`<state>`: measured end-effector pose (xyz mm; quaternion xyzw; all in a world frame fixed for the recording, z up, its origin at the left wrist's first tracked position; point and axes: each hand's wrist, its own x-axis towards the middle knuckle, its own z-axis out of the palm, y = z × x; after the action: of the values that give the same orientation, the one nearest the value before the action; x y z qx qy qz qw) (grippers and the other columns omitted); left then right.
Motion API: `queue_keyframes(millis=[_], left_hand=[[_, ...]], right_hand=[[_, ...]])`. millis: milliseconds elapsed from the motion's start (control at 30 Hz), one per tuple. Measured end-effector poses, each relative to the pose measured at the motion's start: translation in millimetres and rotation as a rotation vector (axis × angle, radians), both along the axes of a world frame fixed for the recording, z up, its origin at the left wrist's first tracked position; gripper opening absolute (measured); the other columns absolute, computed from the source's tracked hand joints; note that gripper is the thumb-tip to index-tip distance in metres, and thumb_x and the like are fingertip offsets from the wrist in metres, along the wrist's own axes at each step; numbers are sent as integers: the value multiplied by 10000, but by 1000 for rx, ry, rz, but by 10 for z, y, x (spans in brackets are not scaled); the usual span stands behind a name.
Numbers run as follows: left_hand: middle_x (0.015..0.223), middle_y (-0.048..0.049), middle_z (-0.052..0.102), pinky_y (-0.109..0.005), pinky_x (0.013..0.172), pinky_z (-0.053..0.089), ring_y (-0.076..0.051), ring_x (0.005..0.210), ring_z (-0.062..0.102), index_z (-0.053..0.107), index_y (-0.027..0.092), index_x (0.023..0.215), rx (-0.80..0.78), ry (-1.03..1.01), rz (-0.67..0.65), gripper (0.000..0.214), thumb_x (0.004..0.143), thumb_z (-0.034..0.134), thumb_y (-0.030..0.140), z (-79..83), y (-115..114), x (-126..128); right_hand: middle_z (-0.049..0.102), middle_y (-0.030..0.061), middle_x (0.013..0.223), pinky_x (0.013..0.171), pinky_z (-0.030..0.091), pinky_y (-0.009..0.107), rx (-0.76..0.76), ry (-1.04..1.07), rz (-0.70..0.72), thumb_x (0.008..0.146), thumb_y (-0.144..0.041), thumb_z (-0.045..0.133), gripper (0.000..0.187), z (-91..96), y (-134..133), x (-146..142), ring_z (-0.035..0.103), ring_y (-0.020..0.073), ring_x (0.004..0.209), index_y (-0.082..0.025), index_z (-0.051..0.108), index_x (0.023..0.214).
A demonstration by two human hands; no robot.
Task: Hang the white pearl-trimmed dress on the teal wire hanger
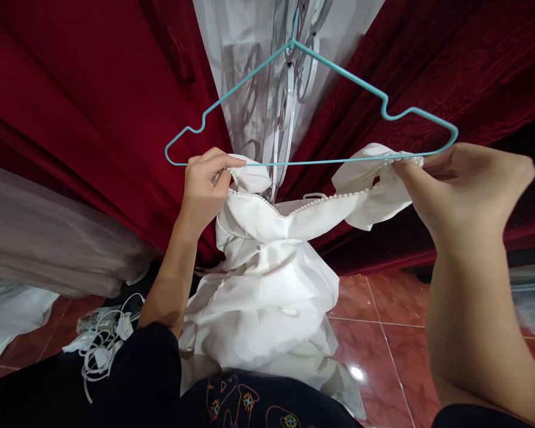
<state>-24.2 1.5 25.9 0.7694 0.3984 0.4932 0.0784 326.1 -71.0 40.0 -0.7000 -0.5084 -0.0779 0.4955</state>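
Note:
A white dress (267, 285) with a pearl-beaded neckline hangs down in front of me, its skirt bunched toward the floor. My left hand (207, 184) is closed on the dress's left sleeve by the beaded edge, right at the hanger's bottom bar. On the other side, my right hand (459, 184) pinches the beaded strap of the right puffed sleeve, close to the hanger's right end. The light blue hanger (339, 66) hangs by its hook above the dress, with its lower bar running along the sleeve tops. My right fingertips are partly hidden behind the fabric.
Dark red curtains (93, 89) drape on both sides. White scrolled metalwork (285, 113) stands behind the hanger. A tangle of white cables (100, 351) lies at lower left, near sheer pale fabric (62, 238). Red tiles (383, 351) cover the floor.

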Motion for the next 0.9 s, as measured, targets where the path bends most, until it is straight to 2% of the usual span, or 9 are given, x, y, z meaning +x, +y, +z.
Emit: queue_keyframes(millis=[67,200,300,400,500,633,733,833,900], left_hand=[[961,-8,793,-392,994,523,-203,901,728,832,238,956,20,-2,-7,363,861,548,34,-14,-1,18],[982,-20,793,-369,957,539,-204,904,723,823,224,968,-6,24,-26,341,872,549,46,-28,-8,52],[976,-17,787,-378,979,535,-213,932,729,817,228,977,-11,20,-24,353,863,554,24,-34,-25,63],[984,-12,782,-411,1051,523,-221,982,733,816,253,1001,18,31,-6,377,875,562,6,-70,-23,61],[1107,-33,766,-402,1070,547,-221,1097,719,809,261,1025,74,15,0,358,901,556,41,-203,-12,58],[1036,-66,667,-365,930,582,-218,1015,682,757,238,978,240,-189,200,178,918,594,200,-563,-44,-31],[935,-45,588,-326,805,553,-188,879,628,681,231,1010,227,-360,333,124,941,606,301,-840,-24,-244],[885,-9,534,-298,739,511,-145,827,601,572,236,1054,113,-408,384,160,1011,592,389,-947,179,-536],[874,14,487,-282,711,464,-91,812,577,506,227,1081,143,-357,418,252,1107,529,477,-866,429,-717]], right_hand=[[670,23,576,531,374,284,43,-6,-17,639,-155,844,119,-32,-38,-55,585,135,508,-180,728,642],[799,93,927,722,575,379,358,-195,272,789,-221,726,128,-129,69,-225,754,242,849,-210,794,897],[809,116,1150,866,617,402,316,-264,491,938,-240,614,261,-180,242,-377,772,258,1082,-216,805,1115],[808,74,1044,772,582,352,152,-215,553,1002,-303,574,229,-253,381,-475,750,205,900,-238,782,1072],[743,73,858,714,515,353,240,-219,455,1006,-362,573,232,-337,435,-505,647,187,757,-230,742,917],[705,64,808,689,465,340,295,-202,456,989,-354,609,212,-376,450,-508,589,169,712,-222,746,895],[667,44,763,660,438,326,305,-180,499,972,-312,626,179,-369,471,-506,548,151,669,-213,753,893],[686,46,782,647,417,313,297,-149,501,935,-280,645,156,-358,486,-488,554,141,672,-204,771,882],[710,51,802,635,408,304,281,-122,507,913,-264,660,144,-349,483,-477,566,134,674,-198,784,878]])
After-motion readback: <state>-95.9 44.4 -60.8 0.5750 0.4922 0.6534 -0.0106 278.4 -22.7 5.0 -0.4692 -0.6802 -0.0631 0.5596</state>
